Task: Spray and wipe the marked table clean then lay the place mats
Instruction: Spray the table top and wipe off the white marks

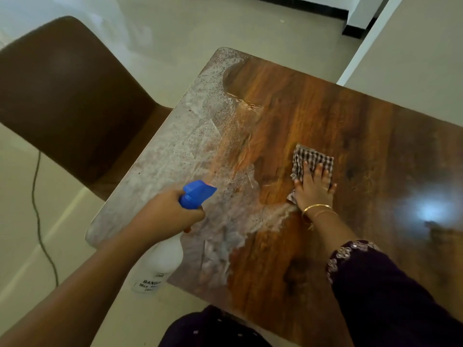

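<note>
My left hand: curled round the neck of the spray bottle, blue nozzle aimed over the table.
Bottle: hangs below my fist at the table's left edge.
My right hand: fingers flat, pressing the checked cloth to the wood.
Cloth: under my palm and fingers, poking out beyond my fingertips.
Table: whitish film on its left side, bare wood on the right.
Chair: left of the table.

The cloth lies on the table, right of the spray bottle; the chair stands left.
</note>
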The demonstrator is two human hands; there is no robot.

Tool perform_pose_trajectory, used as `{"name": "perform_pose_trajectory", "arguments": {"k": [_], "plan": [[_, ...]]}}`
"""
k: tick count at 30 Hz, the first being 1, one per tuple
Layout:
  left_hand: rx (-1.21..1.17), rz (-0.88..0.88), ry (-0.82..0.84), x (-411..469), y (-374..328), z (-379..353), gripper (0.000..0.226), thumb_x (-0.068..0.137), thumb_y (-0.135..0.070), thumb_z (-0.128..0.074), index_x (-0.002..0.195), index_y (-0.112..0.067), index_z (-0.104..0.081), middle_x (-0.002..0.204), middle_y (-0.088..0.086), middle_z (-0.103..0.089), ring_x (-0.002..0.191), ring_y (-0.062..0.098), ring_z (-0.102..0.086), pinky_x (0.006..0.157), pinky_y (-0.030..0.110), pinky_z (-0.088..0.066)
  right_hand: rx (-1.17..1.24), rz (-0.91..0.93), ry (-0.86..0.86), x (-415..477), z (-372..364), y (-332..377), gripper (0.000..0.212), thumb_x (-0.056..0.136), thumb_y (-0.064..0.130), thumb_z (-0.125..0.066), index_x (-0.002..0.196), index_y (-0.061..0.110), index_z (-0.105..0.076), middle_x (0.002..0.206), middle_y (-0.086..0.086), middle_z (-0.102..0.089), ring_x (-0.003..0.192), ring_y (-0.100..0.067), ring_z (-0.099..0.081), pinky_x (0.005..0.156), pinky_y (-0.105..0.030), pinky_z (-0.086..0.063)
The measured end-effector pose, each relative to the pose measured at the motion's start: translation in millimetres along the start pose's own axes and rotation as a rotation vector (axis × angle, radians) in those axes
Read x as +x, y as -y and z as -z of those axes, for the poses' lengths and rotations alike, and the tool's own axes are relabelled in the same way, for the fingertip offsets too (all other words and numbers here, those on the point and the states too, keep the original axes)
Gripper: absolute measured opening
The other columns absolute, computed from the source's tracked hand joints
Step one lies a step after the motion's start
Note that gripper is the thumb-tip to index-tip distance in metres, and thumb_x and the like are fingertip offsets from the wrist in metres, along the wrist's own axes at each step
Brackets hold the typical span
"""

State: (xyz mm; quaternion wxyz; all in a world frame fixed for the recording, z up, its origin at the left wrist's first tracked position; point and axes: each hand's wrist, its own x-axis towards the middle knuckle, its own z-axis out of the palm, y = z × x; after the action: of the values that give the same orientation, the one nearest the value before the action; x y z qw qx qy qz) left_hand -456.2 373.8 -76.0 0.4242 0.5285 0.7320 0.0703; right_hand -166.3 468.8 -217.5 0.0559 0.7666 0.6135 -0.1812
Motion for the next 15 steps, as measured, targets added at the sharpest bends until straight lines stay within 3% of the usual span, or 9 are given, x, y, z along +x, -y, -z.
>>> {"name": "perform_pose_trajectory", "arguments": {"k": [2,7,9,13,15], "plan": [[-0.008,0.017,-0.001,-15.0,3.9,-6.1,0.013,0.082,-0.026,-0.064,0.074,-0.024,-0.054,0.064,0.000,-0.064,0.054,0.011,-0.058,0.059,0.026,-0.047,-0.036,0.055,0.006,-23.6,-7.0,16.5,0.063,0.100,0.039,-0.030,0.151,0.026,0.004,0.159,-0.009,0.012,0.146,-0.031,0.009,0.115,-0.054,0.002],[-0.041,-0.002,0.008,-50.4,11.0,-28.5,0.016,0.083,-0.028,-0.062,0.074,-0.028,-0.049,0.062,-0.001,-0.063,0.053,0.010,-0.057,0.058,0.025,-0.048,-0.191,0.428,0.059,-95.8,-36.0,25.1,0.064,0.100,0.041,-0.024,0.149,0.026,0.014,0.158,-0.007,0.018,0.145,-0.028,0.015,0.114,-0.052,0.008],[-0.039,-0.012,0.013,-63.9,13.6,-35.9,0.018,0.083,-0.028,-0.063,0.074,-0.028,-0.047,0.061,-0.002,-0.063,0.053,0.009,-0.056,0.057,0.025,-0.048,-0.157,0.378,0.076,-102.1,-34.5,7.8,0.064,0.100,0.040,-0.026,0.149,0.028,0.014,0.158,-0.004,0.017,0.145,-0.025,0.016,0.115,-0.053,0.007],[-0.045,-0.006,0.004,-85.0,17.9,-45.1,0.015,0.082,-0.030,-0.062,0.086,-0.025,-0.049,0.065,0.000,-0.065,0.060,0.012,-0.061,0.061,0.025,-0.049,0.020,0.061,0.105,-117.5,-30.4,-0.3,0.064,0.099,0.037,-0.031,0.150,0.027,0.007,0.159,-0.006,0.014,0.145,-0.028,0.013,0.116,-0.053,0.005],[-0.045,-0.008,-0.012,-95.4,19.2,-48.6,0.016,0.083,-0.030,-0.062,0.088,-0.023,-0.049,0.066,0.000,-0.064,0.059,0.010,-0.062,0.057,0.022,-0.047,-0.015,0.131,0.121,-137.3,-37.3,10.7,0.065,0.099,0.037,-0.032,0.150,0.026,0.008,0.158,-0.009,0.016,0.145,-0.030,0.013,0.115,-0.054,0.005]]}}
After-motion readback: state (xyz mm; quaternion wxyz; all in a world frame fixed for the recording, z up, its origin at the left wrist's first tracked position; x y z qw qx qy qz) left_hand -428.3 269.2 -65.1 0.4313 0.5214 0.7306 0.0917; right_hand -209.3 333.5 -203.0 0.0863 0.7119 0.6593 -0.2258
